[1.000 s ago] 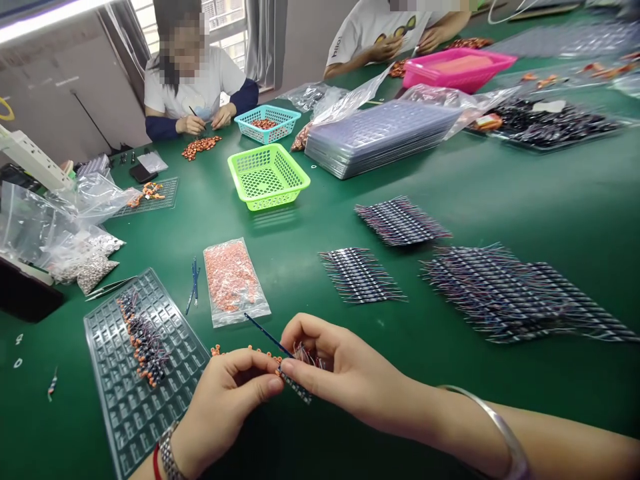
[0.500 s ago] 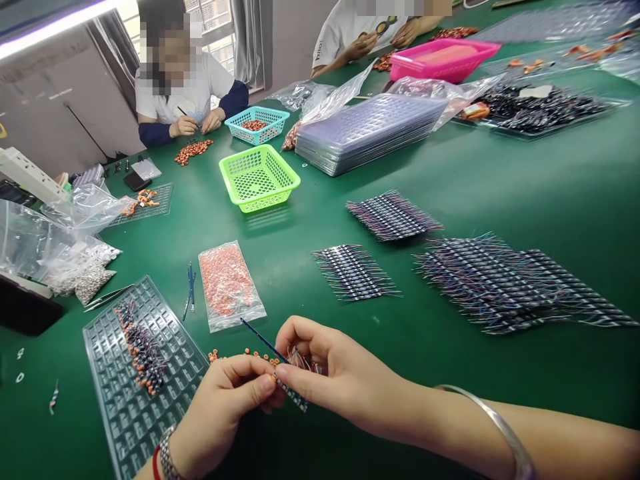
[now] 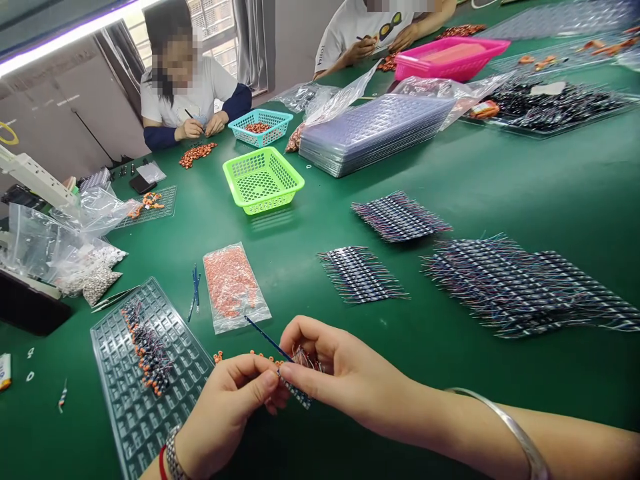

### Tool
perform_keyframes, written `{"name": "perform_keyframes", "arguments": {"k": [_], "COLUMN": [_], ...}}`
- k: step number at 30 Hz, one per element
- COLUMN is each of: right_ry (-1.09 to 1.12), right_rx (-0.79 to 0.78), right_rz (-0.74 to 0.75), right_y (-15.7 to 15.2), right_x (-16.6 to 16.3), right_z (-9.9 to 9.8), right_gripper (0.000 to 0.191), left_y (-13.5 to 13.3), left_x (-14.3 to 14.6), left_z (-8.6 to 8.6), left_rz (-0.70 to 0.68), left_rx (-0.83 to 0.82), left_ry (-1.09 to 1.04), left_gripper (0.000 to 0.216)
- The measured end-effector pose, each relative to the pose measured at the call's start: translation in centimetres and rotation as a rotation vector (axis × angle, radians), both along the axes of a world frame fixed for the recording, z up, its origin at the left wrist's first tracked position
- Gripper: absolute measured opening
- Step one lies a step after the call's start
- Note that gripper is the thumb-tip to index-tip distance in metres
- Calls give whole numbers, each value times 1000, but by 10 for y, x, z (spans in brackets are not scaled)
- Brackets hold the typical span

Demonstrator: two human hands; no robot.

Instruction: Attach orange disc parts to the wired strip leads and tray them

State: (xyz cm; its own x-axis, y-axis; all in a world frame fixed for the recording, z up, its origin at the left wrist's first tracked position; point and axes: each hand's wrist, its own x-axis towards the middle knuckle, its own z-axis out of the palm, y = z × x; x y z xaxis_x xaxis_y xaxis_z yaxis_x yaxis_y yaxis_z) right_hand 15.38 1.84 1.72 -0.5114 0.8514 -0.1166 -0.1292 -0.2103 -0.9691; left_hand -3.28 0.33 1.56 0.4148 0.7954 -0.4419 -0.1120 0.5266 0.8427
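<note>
My right hand pinches a narrow wired circuit-board strip between thumb and fingers. Thin wires bunch under its curled fingers, and a slim dark blue stick juts up to the left from the same grip. My left hand meets it at the strip's near end, thumb and forefinger pressed together; what they pinch is too small to make out. Small orange rings lie on the table just behind my hands. Left of them, a clear ribbed tray carries a row of orange-tipped wired pieces.
Beyond my hands lie a bag of orange rings, wired strip panels and a green basket. Tweezers rest by the tray. Stacked clear trays stand farther back. Two people work across the table.
The whole view has shifted slightly, so things sit a little farther right. My hands keep nearly the same pose at the strip; the orange bit seen at my left fingertips no longer shows.
</note>
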Motion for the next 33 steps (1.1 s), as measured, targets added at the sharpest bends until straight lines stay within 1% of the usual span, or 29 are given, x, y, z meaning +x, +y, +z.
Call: {"name": "perform_keyframes", "arguments": {"k": [3,6,12,16,20,24,30,33], "right_ry": [36,42,31,18,-6,-37,-49,-44], "right_rx": [-42,-56,-21,-27,-17,9,25,37], "right_rz": [45,70,85,98,111,107,104,102], "right_y": [0,0,0,1,2,1,2,4], "right_x": [0,1,2,2,2,3,4,5], "right_z": [1,2,0,2,4,4,5,5], "right_gripper": [52,53,47,45,38,30,30,31], "left_y": [-1,-2,-1,0,-2,-3,-1,-2], "left_x": [1,2,3,3,4,4,5,4], "left_z": [1,1,0,1,1,0,1,-1], "left_rz": [21,34,51,49,42,36,31,32], "left_rx": [-33,-62,-89,-104,-117,-114,-98,-56], "left_ry": [-18,-32,-55,-65,-71,-72,-54,-26], "left_gripper": [31,31,31,32,32,33,34,33]}}
